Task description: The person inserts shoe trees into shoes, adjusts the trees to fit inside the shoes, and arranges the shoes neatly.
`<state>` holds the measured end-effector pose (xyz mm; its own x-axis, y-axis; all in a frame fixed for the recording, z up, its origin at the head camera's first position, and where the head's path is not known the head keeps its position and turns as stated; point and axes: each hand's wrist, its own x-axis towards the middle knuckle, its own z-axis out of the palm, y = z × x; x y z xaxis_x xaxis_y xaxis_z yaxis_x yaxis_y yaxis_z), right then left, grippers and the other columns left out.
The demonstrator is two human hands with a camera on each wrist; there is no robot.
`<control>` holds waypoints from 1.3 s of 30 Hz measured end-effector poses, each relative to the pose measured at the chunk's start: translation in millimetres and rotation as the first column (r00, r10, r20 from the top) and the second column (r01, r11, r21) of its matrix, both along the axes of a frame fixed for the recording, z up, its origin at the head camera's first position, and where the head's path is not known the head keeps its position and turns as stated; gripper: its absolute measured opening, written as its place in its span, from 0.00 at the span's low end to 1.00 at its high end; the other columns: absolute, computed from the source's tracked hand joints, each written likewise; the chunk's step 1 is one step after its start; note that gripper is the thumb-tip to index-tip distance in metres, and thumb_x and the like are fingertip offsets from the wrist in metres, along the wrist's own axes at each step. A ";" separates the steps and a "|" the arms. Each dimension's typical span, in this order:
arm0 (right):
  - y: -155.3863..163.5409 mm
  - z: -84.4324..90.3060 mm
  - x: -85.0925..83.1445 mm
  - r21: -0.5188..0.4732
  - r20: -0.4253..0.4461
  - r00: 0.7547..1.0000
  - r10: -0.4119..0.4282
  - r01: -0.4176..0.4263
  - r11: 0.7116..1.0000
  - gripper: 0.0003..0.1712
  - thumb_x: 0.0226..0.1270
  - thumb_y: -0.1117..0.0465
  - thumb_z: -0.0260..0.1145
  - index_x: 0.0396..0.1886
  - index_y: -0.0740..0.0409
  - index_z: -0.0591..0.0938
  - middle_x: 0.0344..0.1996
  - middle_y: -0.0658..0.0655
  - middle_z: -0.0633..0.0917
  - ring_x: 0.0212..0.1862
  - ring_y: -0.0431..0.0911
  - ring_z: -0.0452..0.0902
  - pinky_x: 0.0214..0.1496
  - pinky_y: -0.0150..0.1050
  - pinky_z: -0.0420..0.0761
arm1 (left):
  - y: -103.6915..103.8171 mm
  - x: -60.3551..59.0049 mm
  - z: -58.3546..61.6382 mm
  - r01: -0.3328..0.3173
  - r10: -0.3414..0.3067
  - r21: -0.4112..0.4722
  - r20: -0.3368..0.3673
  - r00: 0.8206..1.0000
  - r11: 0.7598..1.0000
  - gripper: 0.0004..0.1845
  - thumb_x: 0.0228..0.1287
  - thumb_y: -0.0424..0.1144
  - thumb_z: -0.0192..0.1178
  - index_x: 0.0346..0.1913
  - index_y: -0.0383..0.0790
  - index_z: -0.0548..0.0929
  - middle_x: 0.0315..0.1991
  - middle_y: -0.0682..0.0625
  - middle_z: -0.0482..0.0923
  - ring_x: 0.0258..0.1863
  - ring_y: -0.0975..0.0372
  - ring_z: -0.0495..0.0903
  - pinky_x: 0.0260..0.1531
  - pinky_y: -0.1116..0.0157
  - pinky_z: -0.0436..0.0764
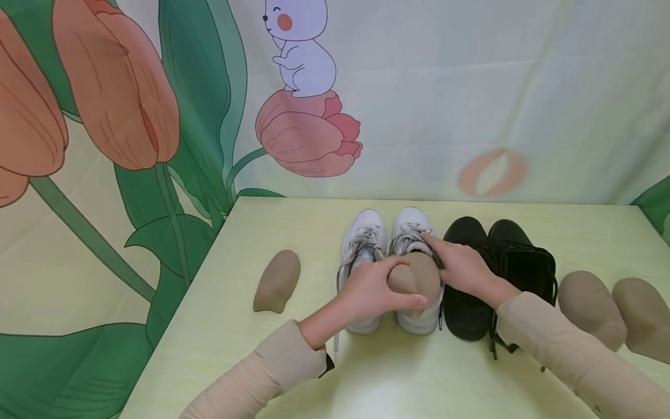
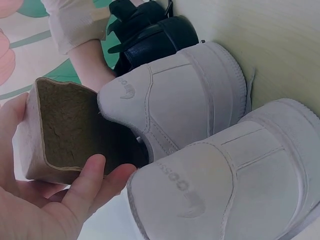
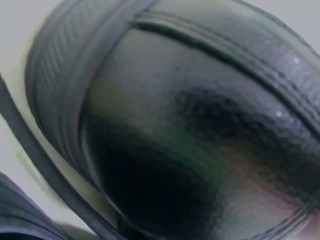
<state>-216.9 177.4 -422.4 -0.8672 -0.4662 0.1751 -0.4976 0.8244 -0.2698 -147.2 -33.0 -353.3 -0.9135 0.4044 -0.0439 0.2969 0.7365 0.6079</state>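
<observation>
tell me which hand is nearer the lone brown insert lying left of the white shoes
Left. The left hand grips another insert over the white shoes, just right of the lone insert. The right hand is farther right, beside the black shoes.

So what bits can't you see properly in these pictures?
- Head view: the right white shoe's opening, covered by the brown insert and both hands.
- Right wrist view: only a blurry black shoe up close; the right hand is absent.
- Left wrist view: left hand cut off by the edge.
</observation>
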 end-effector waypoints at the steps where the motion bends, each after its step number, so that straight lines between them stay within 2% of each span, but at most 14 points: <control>1: 0.3 -0.3 0.0 -0.006 -0.001 1.000 0.005 -0.005 1.000 0.35 0.54 0.58 0.62 0.63 0.57 0.63 0.39 0.62 0.81 0.26 0.49 0.76 0.29 0.42 0.74 | 0.0 -0.1 0.1 0.000 0.000 -0.002 0.001 1.000 1.000 0.38 0.38 0.66 0.62 0.55 0.53 0.72 0.48 0.53 0.77 0.47 0.61 0.75 0.42 0.66 0.74; 3: 0.8 -0.7 -0.1 -0.019 0.003 1.000 0.018 -0.018 1.000 0.34 0.56 0.59 0.61 0.63 0.58 0.63 0.28 0.58 0.80 0.21 0.45 0.73 0.27 0.39 0.72 | -0.1 -0.2 0.1 0.004 -0.004 -0.005 0.003 1.000 1.000 0.38 0.39 0.66 0.62 0.56 0.53 0.71 0.48 0.53 0.77 0.47 0.61 0.75 0.42 0.66 0.74; 5: 1.2 -0.8 -0.1 -0.038 0.023 0.999 0.030 -0.029 0.999 0.33 0.57 0.60 0.60 0.64 0.58 0.63 0.18 0.53 0.75 0.17 0.41 0.68 0.25 0.36 0.69 | 0.0 -0.5 0.2 0.009 -0.009 -0.013 0.002 1.000 1.000 0.38 0.39 0.66 0.62 0.56 0.53 0.71 0.49 0.53 0.77 0.47 0.61 0.75 0.42 0.66 0.74; 8: 1.9 0.8 0.1 -0.072 0.055 0.997 0.049 -0.045 0.996 0.32 0.59 0.62 0.58 0.64 0.59 0.62 0.11 0.49 0.68 0.13 0.39 0.61 0.23 0.33 0.65 | 0.3 -1.0 0.5 0.026 -0.026 -0.028 -0.007 1.000 0.999 0.38 0.39 0.65 0.62 0.57 0.52 0.71 0.48 0.52 0.77 0.46 0.61 0.75 0.41 0.66 0.74; 13: 2.1 5.3 0.4 -0.124 0.091 0.993 0.071 -0.060 0.990 0.31 0.57 0.68 0.57 0.63 0.61 0.63 0.08 0.50 0.66 0.11 0.39 0.59 0.22 0.33 0.64 | 2.0 -1.2 4.8 0.057 -0.059 -0.082 -0.027 0.998 0.995 0.38 0.40 0.64 0.62 0.58 0.52 0.70 0.47 0.52 0.78 0.45 0.61 0.76 0.40 0.68 0.74; 20: 2.5 8.3 -0.9 -0.154 0.160 0.984 0.082 -0.057 0.986 0.31 0.57 0.70 0.56 0.63 0.63 0.63 0.08 0.50 0.68 0.11 0.39 0.60 0.24 0.33 0.65 | 10.9 -3.5 13.6 0.078 -0.079 -0.137 -0.001 0.997 0.988 0.37 0.42 0.64 0.60 0.57 0.53 0.70 0.43 0.55 0.79 0.42 0.62 0.76 0.37 0.69 0.74; 25: 4.7 12.5 -3.1 -0.215 0.274 0.957 0.093 -0.033 0.976 0.32 0.57 0.71 0.53 0.64 0.62 0.62 0.08 0.50 0.65 0.11 0.39 0.55 0.19 0.33 0.63 | 18.2 -6.0 9.8 0.081 -0.083 -0.151 -0.005 0.997 0.985 0.36 0.42 0.65 0.60 0.57 0.55 0.70 0.42 0.56 0.79 0.41 0.61 0.77 0.37 0.66 0.73; 28: 5.9 15.2 -5.1 -0.261 0.347 0.933 0.101 -0.008 0.965 0.30 0.58 0.69 0.51 0.64 0.59 0.62 0.11 0.52 0.68 0.12 0.41 0.55 0.17 0.33 0.61 | 20.0 -5.1 6.3 0.084 -0.089 -0.163 -0.025 0.996 0.983 0.36 0.43 0.66 0.59 0.57 0.55 0.69 0.41 0.56 0.79 0.39 0.60 0.77 0.35 0.65 0.72; 30: 6.7 16.4 -5.8 -0.286 0.363 0.926 0.105 0.003 0.958 0.29 0.60 0.67 0.50 0.63 0.58 0.63 0.21 0.57 0.77 0.17 0.44 0.67 0.19 0.33 0.64 | 20.3 -3.8 4.0 0.081 -0.088 -0.165 -0.039 0.995 0.983 0.37 0.43 0.66 0.58 0.58 0.54 0.69 0.42 0.56 0.79 0.39 0.59 0.78 0.37 0.63 0.72; 31: 7.1 16.3 -6.2 -0.290 0.357 0.928 0.104 0.004 0.957 0.27 0.62 0.64 0.51 0.63 0.58 0.64 0.22 0.57 0.78 0.17 0.44 0.68 0.19 0.33 0.65 | 20.4 -2.9 3.3 0.080 -0.089 -0.168 -0.047 0.995 0.983 0.38 0.43 0.66 0.58 0.58 0.53 0.68 0.42 0.55 0.78 0.39 0.59 0.78 0.37 0.63 0.72; 35: 6.2 15.3 -4.7 -0.290 0.280 0.958 0.071 0.014 0.957 0.26 0.63 0.55 0.55 0.60 0.57 0.68 0.40 0.60 0.80 0.34 0.46 0.76 0.29 0.35 0.71 | 20.1 0.9 0.6 0.075 -0.090 -0.166 -0.083 0.993 0.983 0.39 0.42 0.67 0.58 0.58 0.52 0.68 0.45 0.55 0.77 0.37 0.60 0.78 0.36 0.63 0.73; 37: 4.6 14.4 -4.1 -0.261 0.207 0.977 0.044 0.012 0.965 0.26 0.62 0.52 0.57 0.58 0.57 0.71 0.39 0.58 0.81 0.32 0.44 0.74 0.32 0.38 0.73 | 20.3 2.4 -0.6 0.072 -0.091 -0.175 -0.105 0.990 0.982 0.39 0.42 0.68 0.57 0.57 0.52 0.68 0.46 0.55 0.77 0.35 0.61 0.78 0.32 0.66 0.73; 38: 3.5 14.5 -3.7 -0.242 0.160 0.986 0.036 0.004 0.970 0.25 0.61 0.52 0.58 0.56 0.57 0.72 0.45 0.59 0.79 0.38 0.47 0.75 0.36 0.40 0.75 | 20.5 2.9 -1.0 0.069 -0.090 -0.181 -0.115 0.989 0.981 0.39 0.42 0.69 0.57 0.57 0.53 0.68 0.46 0.55 0.77 0.34 0.61 0.78 0.30 0.67 0.72; 39: 2.7 14.2 -3.9 -0.212 0.106 0.994 0.030 -0.007 0.977 0.24 0.61 0.53 0.58 0.55 0.58 0.74 0.46 0.59 0.79 0.40 0.49 0.76 0.39 0.42 0.75 | 20.8 3.4 -1.5 0.066 -0.091 -0.188 -0.123 0.988 0.980 0.39 0.42 0.69 0.57 0.57 0.53 0.67 0.47 0.55 0.76 0.34 0.61 0.79 0.28 0.68 0.72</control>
